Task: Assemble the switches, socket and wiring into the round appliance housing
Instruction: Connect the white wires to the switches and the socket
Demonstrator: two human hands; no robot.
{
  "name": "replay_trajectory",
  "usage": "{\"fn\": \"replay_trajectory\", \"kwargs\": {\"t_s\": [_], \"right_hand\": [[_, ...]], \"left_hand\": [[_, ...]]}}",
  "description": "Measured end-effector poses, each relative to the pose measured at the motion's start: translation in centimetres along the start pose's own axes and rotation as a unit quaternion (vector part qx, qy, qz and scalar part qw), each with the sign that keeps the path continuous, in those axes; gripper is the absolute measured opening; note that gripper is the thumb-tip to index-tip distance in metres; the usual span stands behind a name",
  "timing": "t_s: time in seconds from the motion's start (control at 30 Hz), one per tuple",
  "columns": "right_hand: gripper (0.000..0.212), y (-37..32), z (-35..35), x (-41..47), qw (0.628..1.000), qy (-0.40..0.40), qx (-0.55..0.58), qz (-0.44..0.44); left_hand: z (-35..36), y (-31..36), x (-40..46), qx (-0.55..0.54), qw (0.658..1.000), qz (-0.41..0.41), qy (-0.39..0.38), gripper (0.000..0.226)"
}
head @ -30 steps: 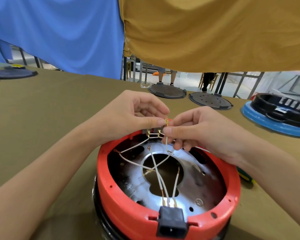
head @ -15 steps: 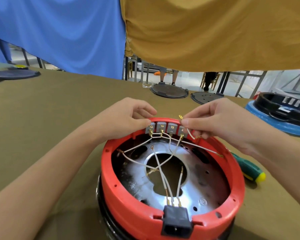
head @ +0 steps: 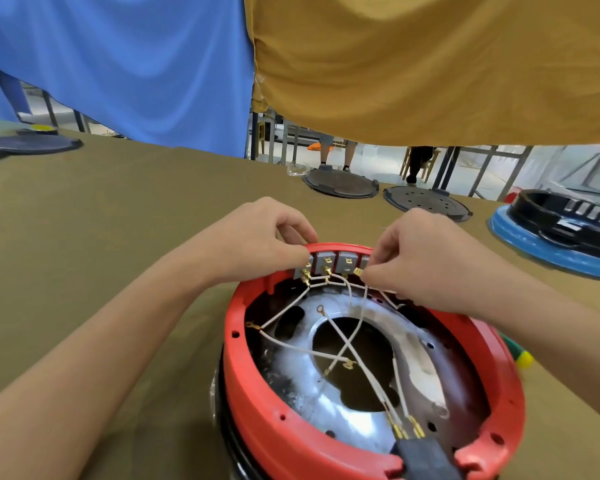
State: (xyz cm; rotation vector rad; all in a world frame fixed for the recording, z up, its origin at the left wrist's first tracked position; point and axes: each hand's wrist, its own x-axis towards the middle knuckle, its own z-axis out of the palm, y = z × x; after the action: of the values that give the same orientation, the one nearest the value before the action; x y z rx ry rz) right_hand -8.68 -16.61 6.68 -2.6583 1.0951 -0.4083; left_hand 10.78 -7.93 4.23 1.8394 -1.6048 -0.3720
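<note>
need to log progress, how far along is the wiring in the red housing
Done: grey switches sit in the red housing rim, black socket fitted with wires. In hand: right hand pinches a brass terminal at the switches; left hand steadies them. Left: loose ring terminals inside.

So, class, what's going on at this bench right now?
A person is wiring a round red housing on the table. The left hand steadies the row of grey switches at the far rim. The right hand pinches a white wire's brass connector next to a switch terminal, not yet pushed on. Other white wires run to the black socket at the near rim.
</note>
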Motion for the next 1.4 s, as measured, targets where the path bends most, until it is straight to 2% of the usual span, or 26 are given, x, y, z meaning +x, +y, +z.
{"fn": "replay_trajectory", "kwargs": {"t_s": [0.1,0.7,1.23,1.4], "right_hand": [[0.018,-0.2,0.2,0.2,1.000,-0.010,0.006,0.008],[0.010,-0.4,2.3,-0.2,0.997,0.071,0.003,0.013],[0.018,-0.6,2.5,-0.2,0.997,0.062,0.012,0.034],[0.019,-0.6,2.4,0.1,0.996,0.050,0.051,0.055]], "left_hand": [[0.4,0.0,0.1,-0.004,1.000,0.004,0.002,0.019],[1.4,-0.1,0.4,-0.003,1.000,0.022,0.012,0.018],[1.4,0.2,0.2,0.000,1.000,0.028,0.007,0.019],[1.4,0.3,0.2,0.001,0.999,0.034,0.010,0.018]]}}
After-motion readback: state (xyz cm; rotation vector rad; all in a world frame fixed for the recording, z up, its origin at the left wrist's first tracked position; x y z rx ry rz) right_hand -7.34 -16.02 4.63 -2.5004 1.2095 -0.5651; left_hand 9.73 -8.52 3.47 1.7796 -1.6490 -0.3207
